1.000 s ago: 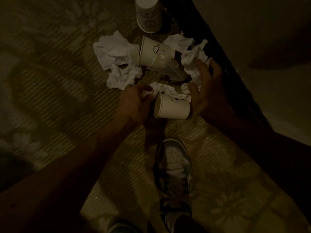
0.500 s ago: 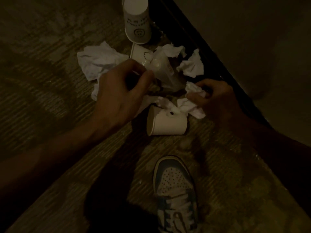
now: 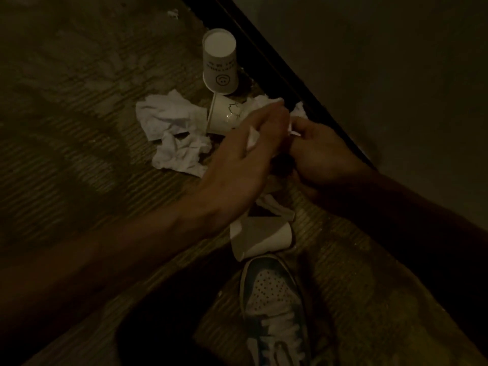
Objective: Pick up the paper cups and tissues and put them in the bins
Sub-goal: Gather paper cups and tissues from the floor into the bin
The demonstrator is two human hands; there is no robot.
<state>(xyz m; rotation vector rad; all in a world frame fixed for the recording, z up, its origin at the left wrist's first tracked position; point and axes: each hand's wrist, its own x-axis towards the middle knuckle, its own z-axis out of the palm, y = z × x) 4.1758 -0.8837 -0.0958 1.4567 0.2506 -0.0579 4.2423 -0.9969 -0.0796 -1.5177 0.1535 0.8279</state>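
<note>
Your left hand point(image 3: 245, 165) and right hand point(image 3: 319, 154) just came together, both gripping tissue scraps point(image 3: 252, 138); 3 cups point(image 3: 219, 62) still wait.

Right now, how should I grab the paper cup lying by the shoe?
Probably come from above and wrap your fingers round its middle. The paper cup lies on its side by the shoe, mouth facing left, so its curved wall faces up. Squeeze gently.
</note>
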